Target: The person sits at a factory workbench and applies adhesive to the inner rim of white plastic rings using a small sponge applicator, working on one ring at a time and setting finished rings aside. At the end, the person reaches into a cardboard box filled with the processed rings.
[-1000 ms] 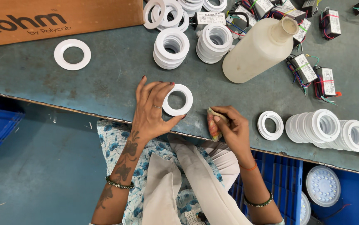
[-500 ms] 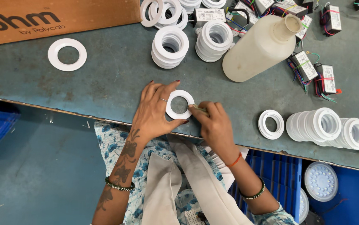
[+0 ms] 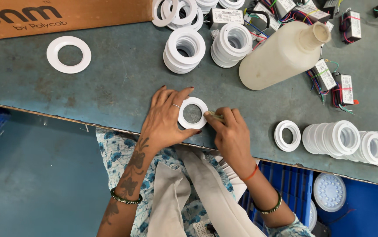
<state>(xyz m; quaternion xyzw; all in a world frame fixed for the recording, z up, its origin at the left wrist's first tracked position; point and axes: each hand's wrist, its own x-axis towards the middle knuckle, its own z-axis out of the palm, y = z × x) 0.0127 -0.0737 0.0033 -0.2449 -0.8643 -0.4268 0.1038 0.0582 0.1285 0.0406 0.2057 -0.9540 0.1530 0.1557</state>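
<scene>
Crowding bench: ring stacks [image 3: 184,49], bottle [image 3: 281,55], drivers [image 3: 333,83].

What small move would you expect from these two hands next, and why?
Probably the right hand runs its small tool a little further around the white ring. The left hand pins that ring flat on the grey-blue table, fingers spread around its edge, and the tool's tip already meets the ring's right rim. What the tool is exactly is too small to tell.
</scene>
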